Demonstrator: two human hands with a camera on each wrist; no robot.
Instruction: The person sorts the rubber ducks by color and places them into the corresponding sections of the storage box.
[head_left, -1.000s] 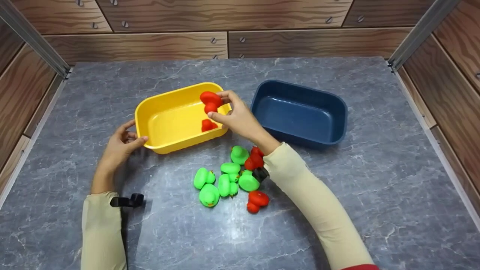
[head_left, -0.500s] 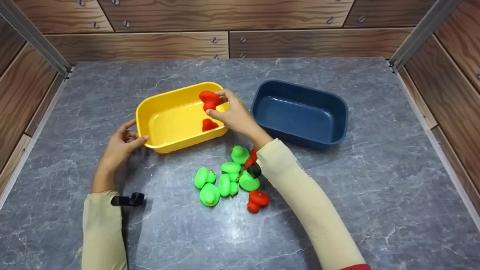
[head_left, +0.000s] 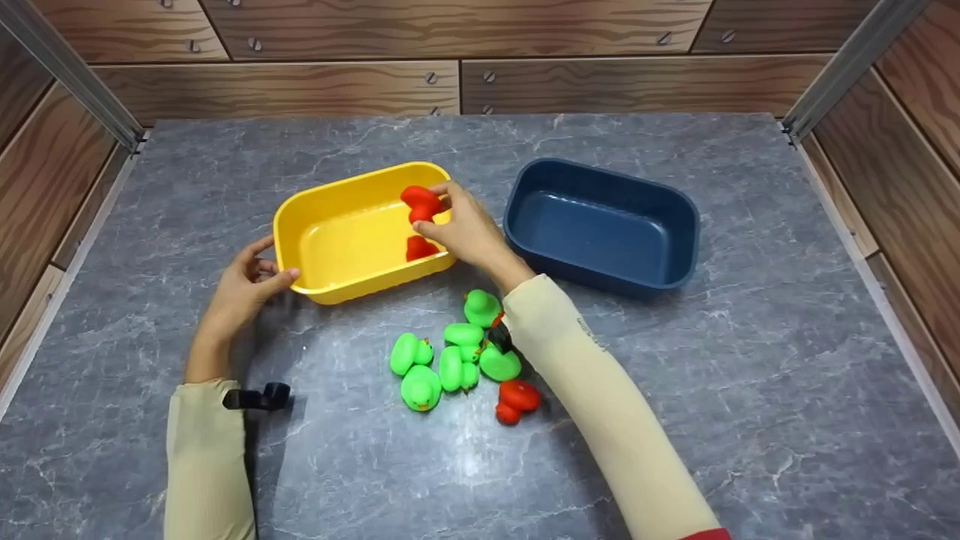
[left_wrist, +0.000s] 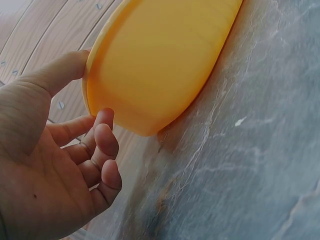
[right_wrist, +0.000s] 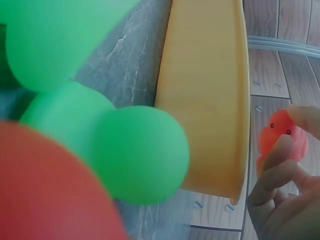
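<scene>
My right hand [head_left: 469, 229] pinches a red rubber duck [head_left: 420, 201] between thumb and fingers, above the right end of the yellow bin [head_left: 341, 289]. In the right wrist view this duck [right_wrist: 282, 131] is turned with its eyes to the camera. Another red duck [head_left: 419, 248] lies inside the bin, partly cut off by the front wall. My left hand [head_left: 244, 289] holds the bin's left end, and the left wrist view has the thumb and fingertips of that hand [left_wrist: 55, 165] at the yellow rim [left_wrist: 90, 80].
Several green ducks [head_left: 451, 367] lie grouped in front of the yellow bin. Beside them is a red duck [head_left: 519, 396]; another is mostly hidden behind the right sleeve [head_left: 570, 360]. A dark blue bin [head_left: 600, 276] with nothing inside stands to the right.
My right forearm has swung a little left, and its sleeve and black wrist camera now cover most of a red duck by the green ones. The held duck has barely moved.
</scene>
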